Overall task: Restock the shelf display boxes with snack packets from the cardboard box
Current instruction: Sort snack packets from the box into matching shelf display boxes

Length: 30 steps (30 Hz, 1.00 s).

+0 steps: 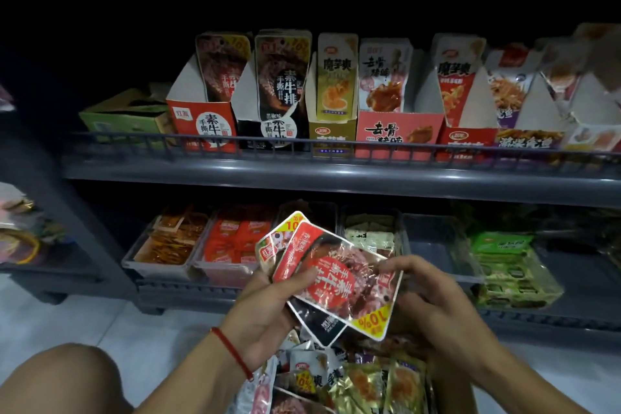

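My left hand [265, 309] grips a fanned stack of snack packets, its thumb lying across the top red one [336, 282]. A black packet [321, 319] sticks out under it. My right hand [426, 299] pinches the right edge of the red packet. Below my hands lies the cardboard box's heap of mixed packets [356, 380]. On the upper shelf stand the display boxes: a red one [205, 124] and a black one [275, 131] with matching packets upright in them, then yellow [332, 134], pink [396, 131] and more to the right.
A grey shelf rail [336, 148] runs in front of the display boxes. The lower shelf holds clear trays of packets [168, 245] and green packs [510, 265]. A green carton [124, 114] sits at the upper shelf's left. My knee [57, 376] is at lower left.
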### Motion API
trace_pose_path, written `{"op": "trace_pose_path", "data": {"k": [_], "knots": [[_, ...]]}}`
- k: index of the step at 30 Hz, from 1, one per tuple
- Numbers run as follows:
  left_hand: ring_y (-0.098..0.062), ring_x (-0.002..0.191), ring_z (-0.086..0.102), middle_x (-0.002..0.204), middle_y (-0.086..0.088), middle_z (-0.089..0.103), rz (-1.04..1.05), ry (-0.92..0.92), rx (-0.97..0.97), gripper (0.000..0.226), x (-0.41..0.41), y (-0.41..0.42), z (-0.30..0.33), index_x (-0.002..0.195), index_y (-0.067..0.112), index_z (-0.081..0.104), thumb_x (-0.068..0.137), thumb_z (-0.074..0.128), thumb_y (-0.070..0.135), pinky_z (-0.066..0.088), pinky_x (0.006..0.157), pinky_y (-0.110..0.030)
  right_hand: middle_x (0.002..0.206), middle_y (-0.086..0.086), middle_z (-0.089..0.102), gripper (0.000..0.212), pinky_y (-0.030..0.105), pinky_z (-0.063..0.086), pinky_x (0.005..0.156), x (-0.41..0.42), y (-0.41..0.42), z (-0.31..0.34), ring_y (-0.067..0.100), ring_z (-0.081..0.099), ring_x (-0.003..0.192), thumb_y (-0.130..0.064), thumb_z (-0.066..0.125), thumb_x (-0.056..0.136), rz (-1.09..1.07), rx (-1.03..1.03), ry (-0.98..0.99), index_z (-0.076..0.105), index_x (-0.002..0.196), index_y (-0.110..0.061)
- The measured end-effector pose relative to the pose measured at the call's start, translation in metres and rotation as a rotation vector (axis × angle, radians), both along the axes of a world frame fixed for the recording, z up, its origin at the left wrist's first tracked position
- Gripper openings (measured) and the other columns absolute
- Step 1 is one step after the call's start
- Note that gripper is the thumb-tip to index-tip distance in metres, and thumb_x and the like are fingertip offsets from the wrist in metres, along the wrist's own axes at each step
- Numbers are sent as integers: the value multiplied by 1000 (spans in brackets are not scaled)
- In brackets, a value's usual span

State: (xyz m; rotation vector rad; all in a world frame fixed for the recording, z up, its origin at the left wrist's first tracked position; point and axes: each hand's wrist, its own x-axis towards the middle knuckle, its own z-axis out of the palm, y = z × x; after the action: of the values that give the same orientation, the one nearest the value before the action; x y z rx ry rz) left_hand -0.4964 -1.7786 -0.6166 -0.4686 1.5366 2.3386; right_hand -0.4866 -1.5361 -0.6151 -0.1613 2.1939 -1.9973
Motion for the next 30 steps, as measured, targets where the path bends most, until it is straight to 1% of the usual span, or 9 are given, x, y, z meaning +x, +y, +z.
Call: {"op": "trace_pose_path", "data": {"k": [2,4,6,11,13,17,19,26,30], "knots": [[-34,115,68,115,-14,75,34,39,-14,46,2,3,4,124,9,63,81,75,0,47,108,-54,117,8,74,38,61,56,85,7,-15,0,42,73,95,-5,64,93,-87,-210,-164,59,117,-34],[-32,115,68,114,-13,76,57,65,-19,47,2,3,10,123,11,62,80,76,1,46,109,-54,114,7,75,52,54,61,74,10,-27,1,33,76,93,-17,76,84,-149,-255,-224,52,125,-35],[-33,113,70,116,-14,75,54,73,14,44,1,0,14,126,11,62,84,74,4,48,107,-54,106,9,78,52,51,62,66,3,-32,3,34,77,88,-11,75,84,-222,-284,-259,50,126,-28],[-35,110,71,117,-16,75,71,143,-4,27,0,-11,26,119,10,71,97,62,24,51,102,-57,99,18,77,28,39,61,72,-24,-25,11,32,77,85,-6,67,90,-310,-267,-268,66,118,-2],[-34,111,71,115,-15,75,82,201,-50,27,-1,-15,31,117,10,71,94,64,22,49,104,-58,99,18,77,27,35,61,68,-29,-23,16,29,77,84,-7,68,88,-320,-266,-260,67,115,-1],[-33,110,71,111,-12,77,112,255,-119,30,-1,-22,35,114,13,72,92,66,32,46,106,-60,100,13,78,26,46,55,90,-29,-29,35,29,77,92,-6,67,90,-292,-147,-159,65,116,-8],[-32,113,70,113,-11,77,91,276,-117,33,1,-26,38,112,14,73,91,66,39,44,108,-59,97,11,79,25,45,57,85,-28,-33,45,28,77,90,-6,67,91,-277,-74,-92,64,116,-9],[-37,109,71,115,-21,74,111,466,-29,46,-2,-52,60,121,4,67,78,80,-4,59,94,-44,101,17,78,24,47,55,92,-49,-60,88,33,76,93,-5,63,93,-193,-125,-50,68,117,-8],[-31,108,73,113,-12,77,258,529,-104,38,-18,-75,83,120,9,68,82,73,8,60,91,-43,100,9,79,21,45,57,87,-71,-90,136,26,77,93,-9,62,97,-157,-45,106,67,117,-11]]}}
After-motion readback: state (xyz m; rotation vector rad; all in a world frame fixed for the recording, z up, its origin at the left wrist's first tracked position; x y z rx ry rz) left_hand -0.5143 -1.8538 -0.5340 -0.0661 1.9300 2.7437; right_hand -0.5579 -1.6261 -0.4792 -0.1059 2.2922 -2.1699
